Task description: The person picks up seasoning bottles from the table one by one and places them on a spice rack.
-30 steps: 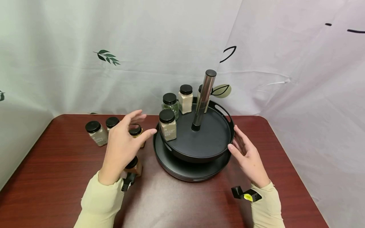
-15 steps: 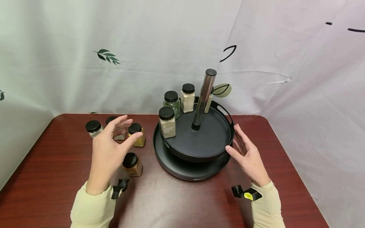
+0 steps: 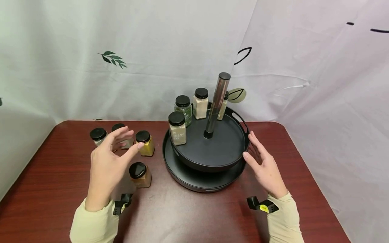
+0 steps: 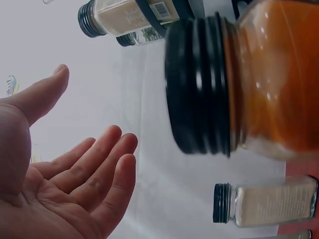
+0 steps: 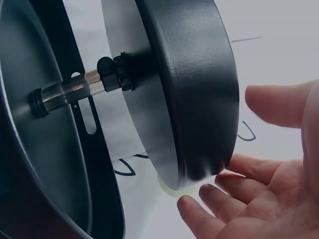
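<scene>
My left hand (image 3: 107,165) hovers above the table's left side, thumb and fingers apart, holding nothing. Around it stand spice jars with black lids: a brown one (image 3: 143,179), a yellow one (image 3: 147,147), and two partly hidden behind the hand. A black two-tier turntable rack has an upper tray (image 3: 212,152), a lower tray (image 3: 200,185) and a central post (image 3: 216,104). Beige (image 3: 178,134), green (image 3: 186,114) and cream (image 3: 200,107) jars stand on the upper tray, with another partly behind the post. My right hand (image 3: 265,168) has its fingers at that tray's right rim, thumb apart from the wall.
A reddish-brown wooden table (image 3: 182,219) lies under everything. Pale cloth (image 3: 152,50) with leaf prints hangs behind it and along the sides. The upper tray has a cut-out handle (image 3: 240,120) at its back right.
My left hand has drawn away from the tray, leftward and nearer to me. The upper tray has turned slightly clockwise, carrying its jars. My right hand stays at the rim.
</scene>
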